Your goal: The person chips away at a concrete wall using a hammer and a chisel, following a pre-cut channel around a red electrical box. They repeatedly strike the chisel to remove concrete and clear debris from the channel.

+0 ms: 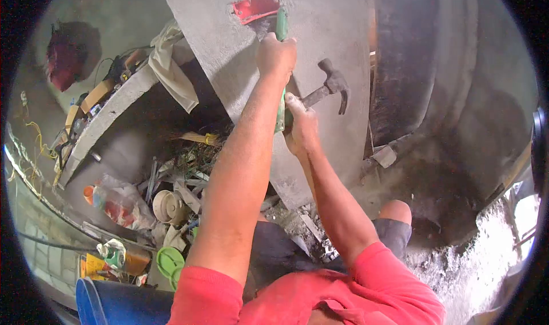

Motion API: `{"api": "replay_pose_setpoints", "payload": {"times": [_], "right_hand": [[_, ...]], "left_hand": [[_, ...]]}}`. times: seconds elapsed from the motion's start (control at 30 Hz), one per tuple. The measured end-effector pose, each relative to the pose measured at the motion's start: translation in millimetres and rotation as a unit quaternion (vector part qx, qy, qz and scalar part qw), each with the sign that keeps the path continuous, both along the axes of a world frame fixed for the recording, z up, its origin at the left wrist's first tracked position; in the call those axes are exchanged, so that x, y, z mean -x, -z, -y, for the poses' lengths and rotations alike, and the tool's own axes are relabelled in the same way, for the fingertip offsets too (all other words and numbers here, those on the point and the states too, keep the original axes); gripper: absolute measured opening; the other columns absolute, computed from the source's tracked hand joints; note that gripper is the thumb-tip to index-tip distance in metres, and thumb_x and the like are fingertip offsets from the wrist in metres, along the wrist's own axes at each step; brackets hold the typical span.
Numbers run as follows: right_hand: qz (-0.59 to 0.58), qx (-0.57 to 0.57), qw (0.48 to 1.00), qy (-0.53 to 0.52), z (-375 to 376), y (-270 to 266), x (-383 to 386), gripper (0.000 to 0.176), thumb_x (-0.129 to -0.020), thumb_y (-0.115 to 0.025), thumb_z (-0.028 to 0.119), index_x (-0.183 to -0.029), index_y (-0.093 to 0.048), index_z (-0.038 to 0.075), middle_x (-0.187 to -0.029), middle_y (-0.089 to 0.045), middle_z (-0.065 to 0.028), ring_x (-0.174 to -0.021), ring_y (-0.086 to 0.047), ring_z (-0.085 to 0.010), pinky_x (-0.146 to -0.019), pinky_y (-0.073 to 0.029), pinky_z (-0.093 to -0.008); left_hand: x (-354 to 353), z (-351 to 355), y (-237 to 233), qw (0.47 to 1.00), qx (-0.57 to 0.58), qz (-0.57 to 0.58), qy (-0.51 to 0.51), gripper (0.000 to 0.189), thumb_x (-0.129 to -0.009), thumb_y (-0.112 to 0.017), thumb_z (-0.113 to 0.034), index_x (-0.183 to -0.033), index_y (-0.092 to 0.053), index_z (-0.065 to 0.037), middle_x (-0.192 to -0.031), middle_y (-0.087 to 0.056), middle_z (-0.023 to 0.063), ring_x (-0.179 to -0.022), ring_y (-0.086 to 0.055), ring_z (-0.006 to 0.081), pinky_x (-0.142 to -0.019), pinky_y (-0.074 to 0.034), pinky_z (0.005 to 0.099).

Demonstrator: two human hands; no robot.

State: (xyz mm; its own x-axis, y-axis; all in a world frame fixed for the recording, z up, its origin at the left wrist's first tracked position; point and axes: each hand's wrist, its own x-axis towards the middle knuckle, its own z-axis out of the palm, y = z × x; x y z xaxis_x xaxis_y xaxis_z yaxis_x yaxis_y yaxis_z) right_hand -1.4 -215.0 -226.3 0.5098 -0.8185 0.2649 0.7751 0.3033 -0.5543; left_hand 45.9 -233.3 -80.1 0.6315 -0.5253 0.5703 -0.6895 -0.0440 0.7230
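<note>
My left hand point(277, 55) is closed around the upper part of a long green bar point(282, 23), whose top end overlaps the lower right corner of a red recessed wall box point(257, 7). Lower down, my right hand point(301, 124) grips the handle of a claw hammer point(334, 86), its head pointing to the right. The bar's lower end shows beside the right thumb. Behind both hands stands a grey plastered wall panel point(337, 148), with the red box set into a rough cut-out in it.
A concrete ledge point(111, 114) with tools and a draped cloth point(171, 68) curves along the left. Below it lie scrap, a plastic bag point(123, 202) and a green plastic lid point(170, 263). A blue drum point(91, 302) is at bottom left; rubble covers the floor.
</note>
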Motion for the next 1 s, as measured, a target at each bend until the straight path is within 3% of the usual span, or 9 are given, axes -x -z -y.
{"api": "replay_pose_setpoints", "payload": {"times": [0.07, 0.13, 0.17, 0.27, 0.43, 0.57, 0.77, 1.0], "right_hand": [[0.053, -0.023, 0.998, -0.018, 5, 13, -8, 0.027, -0.094, -0.065, 0.027, -0.100, -0.064, 0.001, -0.088, -0.065, -0.0057, -0.070, -0.060, -0.0156, -0.062, -0.050, -0.0338], [0.012, 0.003, 0.998, -0.057, 15, 33, 5, 0.023, -0.094, -0.063, 0.026, -0.099, -0.063, 0.004, -0.090, -0.065, -0.0049, -0.068, -0.060, -0.0148, -0.058, -0.049, -0.0336], [-0.051, 0.025, 0.994, -0.093, 16, 42, 24, 0.026, -0.095, -0.062, 0.029, -0.101, -0.061, 0.003, -0.092, -0.065, -0.0086, -0.068, -0.060, -0.0144, -0.054, -0.050, -0.0321], [-0.077, -0.016, 0.990, -0.114, -2, 41, 60, 0.031, -0.090, -0.070, 0.029, -0.098, -0.061, 0.001, -0.091, -0.067, -0.0129, -0.067, -0.059, -0.0130, -0.052, -0.049, -0.0283], [-0.112, 0.007, 0.991, -0.077, 3, 58, 57, 0.037, -0.089, -0.071, 0.031, -0.102, -0.061, -0.002, -0.085, -0.067, -0.0133, -0.062, -0.058, -0.0140, -0.050, -0.048, -0.0284], [-0.152, 0.008, 0.988, -0.035, 9, 73, 62, 0.033, -0.086, -0.073, 0.027, -0.099, -0.059, 0.000, -0.077, -0.061, -0.0084, -0.059, -0.058, -0.0157, -0.052, -0.047, -0.0304], [-0.192, 0.026, 0.980, 0.045, 3, 70, 93, 0.028, -0.084, -0.074, 0.019, -0.096, -0.053, 0.002, -0.071, -0.056, -0.0068, -0.057, -0.059, -0.0189, -0.053, -0.051, -0.0343], [-0.202, 0.068, 0.974, 0.075, 12, 64, 105, 0.028, -0.084, -0.075, 0.018, -0.094, -0.054, 0.003, -0.069, -0.056, -0.0058, -0.055, -0.058, -0.0175, -0.051, -0.050, -0.0333]], "left_hand": [[-8, 3, 11, 0.997, 0.017, 0.065, -0.026, 0.036, -0.085, -0.061, -0.028, -0.092, -0.061, 0.008, -0.088, -0.067, 0.0280, -0.086, -0.066, 0.0453, -0.083, -0.050, 0.0497], [2, -11, 23, 0.993, 0.117, -0.024, 0.003, 0.033, -0.085, -0.061, -0.026, -0.089, -0.060, 0.007, -0.085, -0.067, 0.0289, -0.086, -0.066, 0.0460, -0.083, -0.049, 0.0520], [11, -18, 29, 0.994, 0.111, 0.006, -0.006, 0.034, -0.087, -0.060, -0.026, -0.090, -0.060, 0.007, -0.085, -0.067, 0.0294, -0.087, -0.066, 0.0466, -0.082, -0.048, 0.0528], [38, -47, 38, 0.989, 0.028, 0.132, -0.051, 0.036, -0.094, -0.057, -0.029, -0.095, -0.059, 0.007, -0.086, -0.067, 0.0297, -0.088, -0.065, 0.0482, -0.080, -0.048, 0.0540], [-9, -44, 24, 0.956, -0.086, 0.263, -0.101, 0.046, -0.098, -0.049, -0.040, -0.102, -0.060, 0.004, -0.090, -0.068, 0.0292, -0.090, -0.066, 0.0471, -0.082, -0.050, 0.0533], [-38, -51, 10, 0.959, -0.100, 0.256, -0.073, 0.048, -0.098, -0.050, -0.041, -0.109, -0.061, 0.005, -0.093, -0.068, 0.0296, -0.091, -0.066, 0.0470, -0.084, -0.050, 0.0535], [-18, -64, 28, 0.928, -0.154, 0.333, -0.064, 0.049, -0.098, -0.050, -0.043, -0.109, -0.062, 0.003, -0.090, -0.068, 0.0290, -0.088, -0.066, 0.0477, -0.083, -0.050, 0.0538], [-57, -51, 20, 0.951, -0.079, 0.291, -0.068, 0.050, -0.098, -0.049, -0.043, -0.109, -0.062, 0.003, -0.088, -0.067, 0.0300, -0.088, -0.066, 0.0471, -0.081, -0.051, 0.0542]]}}
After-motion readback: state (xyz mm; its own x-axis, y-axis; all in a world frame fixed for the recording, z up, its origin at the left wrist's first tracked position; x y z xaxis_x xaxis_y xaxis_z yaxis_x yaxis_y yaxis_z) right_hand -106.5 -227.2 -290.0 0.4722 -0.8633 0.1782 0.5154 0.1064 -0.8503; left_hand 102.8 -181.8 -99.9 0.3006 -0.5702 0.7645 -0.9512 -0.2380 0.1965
